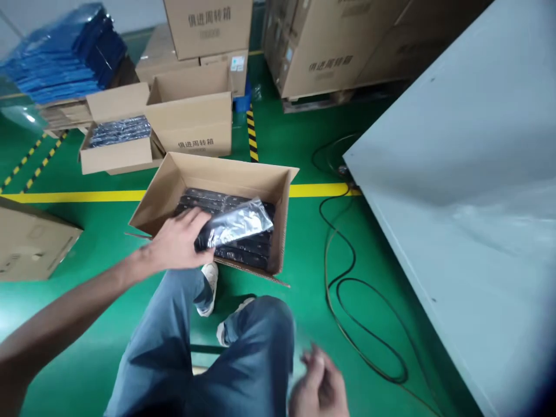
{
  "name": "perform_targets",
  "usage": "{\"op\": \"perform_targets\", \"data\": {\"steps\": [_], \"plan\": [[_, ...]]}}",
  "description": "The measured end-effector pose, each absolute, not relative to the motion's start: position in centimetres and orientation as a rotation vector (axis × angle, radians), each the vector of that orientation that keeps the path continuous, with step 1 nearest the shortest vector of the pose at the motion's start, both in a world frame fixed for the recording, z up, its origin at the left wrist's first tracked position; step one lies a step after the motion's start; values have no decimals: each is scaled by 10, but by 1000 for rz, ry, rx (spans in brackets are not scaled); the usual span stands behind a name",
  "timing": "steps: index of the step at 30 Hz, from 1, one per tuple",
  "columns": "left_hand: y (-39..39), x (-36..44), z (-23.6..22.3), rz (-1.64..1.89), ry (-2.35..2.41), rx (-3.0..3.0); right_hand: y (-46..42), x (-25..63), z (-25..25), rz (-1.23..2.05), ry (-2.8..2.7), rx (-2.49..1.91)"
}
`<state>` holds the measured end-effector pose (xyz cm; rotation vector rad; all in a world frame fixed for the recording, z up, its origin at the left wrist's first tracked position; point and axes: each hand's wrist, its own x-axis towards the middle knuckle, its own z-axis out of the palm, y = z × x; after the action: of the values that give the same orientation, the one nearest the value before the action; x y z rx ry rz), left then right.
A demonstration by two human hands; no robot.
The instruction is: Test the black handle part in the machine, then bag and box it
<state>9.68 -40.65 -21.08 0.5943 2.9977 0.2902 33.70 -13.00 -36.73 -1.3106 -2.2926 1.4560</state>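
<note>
My left hand (185, 238) is closed on one end of a dark, flat, long piece in a clear plastic bag (238, 225). I hold it at a slant over an open cardboard box (284, 226). Inside that box lie several dark bagged pieces (243, 255) side by side in rows. Low in the picture, right of my knee, my right hand (320, 385) is blurred with its fingers curled in. Whether anything is between those fingers is hidden.
Another open carton (117, 156) holds more bagged pieces, beside a taller open box (191, 121). Blue bundles (73, 58) and stacked cartons (325, 52) stand behind. A grey-white panel (456, 191) fills the right; cables (351, 284) loop on the green floor.
</note>
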Motion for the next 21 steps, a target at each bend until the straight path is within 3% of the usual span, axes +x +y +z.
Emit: {"op": "perform_targets", "data": {"steps": [5,11,16,21], "plan": [[-383,217,-205,734,2910,417,-198,271,-270,2094,-2024,-366],[-398,289,-214,1446,2272,47,-235,296,-245,2410,-1894,-579],[-401,315,-220,1720,1458,-269,-237,305,-253,2500,-1871,-681],[-392,314,-224,1982,1442,-595,-238,326,-250,2317,-2101,-428]]}}
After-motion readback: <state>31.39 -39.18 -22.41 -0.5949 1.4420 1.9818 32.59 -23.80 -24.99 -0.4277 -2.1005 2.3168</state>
